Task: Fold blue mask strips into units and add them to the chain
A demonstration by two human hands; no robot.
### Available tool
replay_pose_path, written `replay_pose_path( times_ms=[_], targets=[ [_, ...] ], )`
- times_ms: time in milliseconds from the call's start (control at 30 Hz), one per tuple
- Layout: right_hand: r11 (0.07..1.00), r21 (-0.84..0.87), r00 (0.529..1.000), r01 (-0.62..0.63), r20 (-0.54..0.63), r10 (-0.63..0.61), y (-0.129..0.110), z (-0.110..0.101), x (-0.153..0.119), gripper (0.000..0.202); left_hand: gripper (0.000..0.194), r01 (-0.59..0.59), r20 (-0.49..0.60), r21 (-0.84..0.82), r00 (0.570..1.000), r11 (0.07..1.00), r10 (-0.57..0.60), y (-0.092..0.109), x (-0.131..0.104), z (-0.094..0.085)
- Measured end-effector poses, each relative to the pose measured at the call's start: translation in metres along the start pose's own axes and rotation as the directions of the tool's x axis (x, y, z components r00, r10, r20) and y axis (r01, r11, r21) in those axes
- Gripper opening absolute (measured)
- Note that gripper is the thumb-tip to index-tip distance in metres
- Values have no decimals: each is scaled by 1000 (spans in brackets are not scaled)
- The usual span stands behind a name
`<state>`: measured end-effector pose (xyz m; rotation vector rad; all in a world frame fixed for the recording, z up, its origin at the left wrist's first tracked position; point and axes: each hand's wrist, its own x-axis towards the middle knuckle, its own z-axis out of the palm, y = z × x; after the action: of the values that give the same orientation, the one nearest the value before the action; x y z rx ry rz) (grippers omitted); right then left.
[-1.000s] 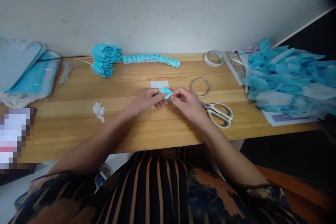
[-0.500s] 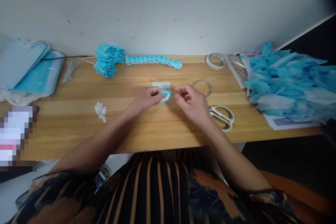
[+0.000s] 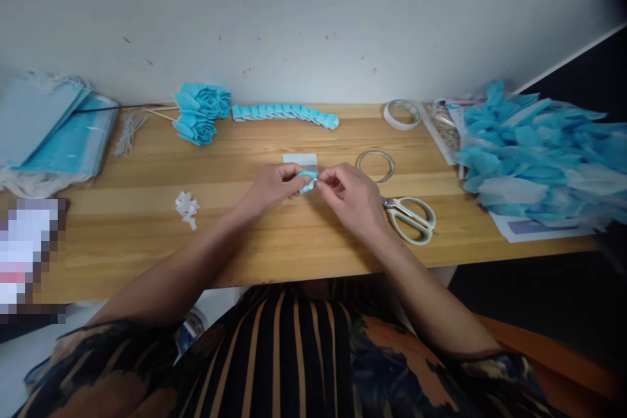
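Note:
My left hand point(image 3: 279, 184) pinches a small folded blue-and-white piece point(image 3: 308, 187) between thumb and fingers, above the middle of the wooden table. At the right edge of that piece, my right hand point(image 3: 350, 192) has thumb and forefinger closed together; a small white bit shows at the fingertips, too small to name. Just behind the fingers lies a pale rectangular sheet point(image 3: 300, 159), partly hidden by my left hand. Scissors with white handles point(image 3: 414, 220) rest by my right wrist, and a thin tape ring point(image 3: 376, 165) lies behind my right hand.
Along the back are blue flowers on sticks point(image 3: 198, 111), a pleated blue strip point(image 3: 284, 113) and a white tape roll point(image 3: 401, 115). White scraps point(image 3: 187, 208) lie at left. Face masks point(image 3: 59, 124) stack far left; blue fabric pieces point(image 3: 539, 150) heap at right.
My right hand has moved left and its fingertips have closed at the edge of the blue-and-white piece. The left hand keeps its pinch in nearly the same place.

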<state>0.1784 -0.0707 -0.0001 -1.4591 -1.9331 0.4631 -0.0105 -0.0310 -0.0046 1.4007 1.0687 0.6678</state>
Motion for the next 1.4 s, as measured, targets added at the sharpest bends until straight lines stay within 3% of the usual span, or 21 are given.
replay_pose_path(
  times_ms=[300, 833, 1200, 1300, 1400],
  targets=[
    [990, -84, 994, 110, -10, -111, -1, 1, -1, 10, 33, -20, -6, 17, 1000, 1000, 20, 0, -2, 0],
    [977, -119, 983, 176, -39, -182, 1, 5, -2, 11, 30, 7, -14, 36, 1000, 999, -7, -1, 0, -1],
    [867, -215, 875, 450, -89, -476, 12, 7, -4, 11, 27, 44, 0, 14, 999, 999, -44, -3, 2, -1],
    [883, -186, 880, 431, -127, -457, 14, 8, -4, 8, 33, 34, 33, -25, 999, 999, -34, -1, 2, -2],
    [933, -103, 916, 346, -178, -359, 15, 9, -3, 7, 39, 26, 86, -76, 996, 997, -19, -1, 2, -3]
  ],
)
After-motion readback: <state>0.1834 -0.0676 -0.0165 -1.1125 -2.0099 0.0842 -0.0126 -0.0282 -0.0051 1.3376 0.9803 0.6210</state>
